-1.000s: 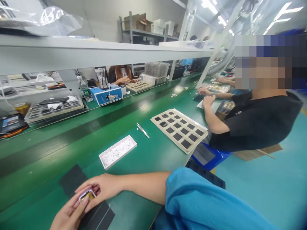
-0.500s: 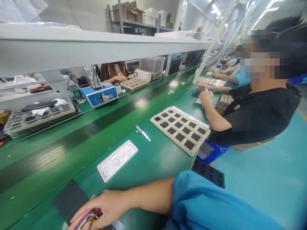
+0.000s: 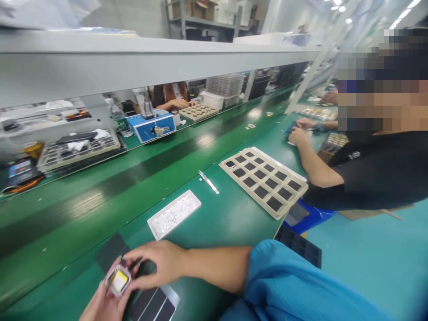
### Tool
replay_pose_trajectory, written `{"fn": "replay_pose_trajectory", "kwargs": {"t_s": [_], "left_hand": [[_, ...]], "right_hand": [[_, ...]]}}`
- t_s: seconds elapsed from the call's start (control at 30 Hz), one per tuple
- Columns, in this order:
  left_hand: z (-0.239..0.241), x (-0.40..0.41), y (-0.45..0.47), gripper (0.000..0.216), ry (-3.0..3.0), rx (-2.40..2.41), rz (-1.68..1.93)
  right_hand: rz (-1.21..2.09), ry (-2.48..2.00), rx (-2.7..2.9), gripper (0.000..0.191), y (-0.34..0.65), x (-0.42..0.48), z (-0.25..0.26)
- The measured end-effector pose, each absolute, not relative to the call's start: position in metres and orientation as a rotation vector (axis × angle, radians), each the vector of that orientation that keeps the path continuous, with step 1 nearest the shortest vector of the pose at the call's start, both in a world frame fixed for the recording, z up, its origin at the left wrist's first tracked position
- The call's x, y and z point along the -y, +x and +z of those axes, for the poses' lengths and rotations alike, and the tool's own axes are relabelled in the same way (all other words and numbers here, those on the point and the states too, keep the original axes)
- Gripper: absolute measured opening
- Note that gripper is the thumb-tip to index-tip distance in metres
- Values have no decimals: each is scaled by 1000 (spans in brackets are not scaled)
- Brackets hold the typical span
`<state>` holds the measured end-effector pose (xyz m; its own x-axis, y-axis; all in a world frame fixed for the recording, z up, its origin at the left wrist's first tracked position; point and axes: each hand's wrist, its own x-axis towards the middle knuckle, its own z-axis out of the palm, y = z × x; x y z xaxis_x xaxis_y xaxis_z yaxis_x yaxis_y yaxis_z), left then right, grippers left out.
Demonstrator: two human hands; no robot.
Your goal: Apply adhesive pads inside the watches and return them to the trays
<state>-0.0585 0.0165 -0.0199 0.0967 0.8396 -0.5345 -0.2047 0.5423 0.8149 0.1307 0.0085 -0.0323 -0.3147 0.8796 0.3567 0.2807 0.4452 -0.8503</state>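
Turned since the earlier frame, when its purple side showed, the small case (image 3: pixel 119 281) now faces us with yellow and white inside it. We see it between the two hands, above the green table (image 3: pixel 220 223). Our left hand (image 3: pixel 105 299) cups it from below and the left, fingers curled around it. Our right hand (image 3: pixel 169 263) grips its right edge, thumb and forefinger bowed with a gap between them. We have dark strips (image 3: pixel 150 305) just below the right hand.
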Motion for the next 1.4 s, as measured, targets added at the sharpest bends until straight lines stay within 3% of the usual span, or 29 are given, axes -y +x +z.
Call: {"fn": "replay_pose_trajectory", "kwargs": {"t_s": [0.13,0.27,0.37,0.57,0.8,0.93,1.1,1.23,1.4], "left_hand": [[10,-6,-46,52,681,-1054,999],[12,-4,-44,53,1129,-1271,1221],[5,-12,-54,51,1475,-1479,1413],[16,8,-57,46,1883,-1696,1453],[86,138,-84,18,2100,-1412,1529],[145,144,-163,26,1808,-1675,1838],[190,67,-297,30,2020,-2702,1276],[173,24,-369,37,1595,-2893,1200],[134,5,-394,41,1044,-2880,1041]], "right_hand": [[686,-1012,1647,38,135,-6,-31],[619,-1028,1614,27,139,-6,-28],[622,-1031,1650,29,140,-11,-30],[555,-1121,1650,41,147,-13,-33],[622,-1199,1633,51,148,-16,-39],[704,-1231,1663,51,144,-16,-42],[769,-1315,1672,56,142,-17,-40],[765,-1357,1684,55,142,-15,-32],[782,-1369,1713,51,147,-14,-27]]}}
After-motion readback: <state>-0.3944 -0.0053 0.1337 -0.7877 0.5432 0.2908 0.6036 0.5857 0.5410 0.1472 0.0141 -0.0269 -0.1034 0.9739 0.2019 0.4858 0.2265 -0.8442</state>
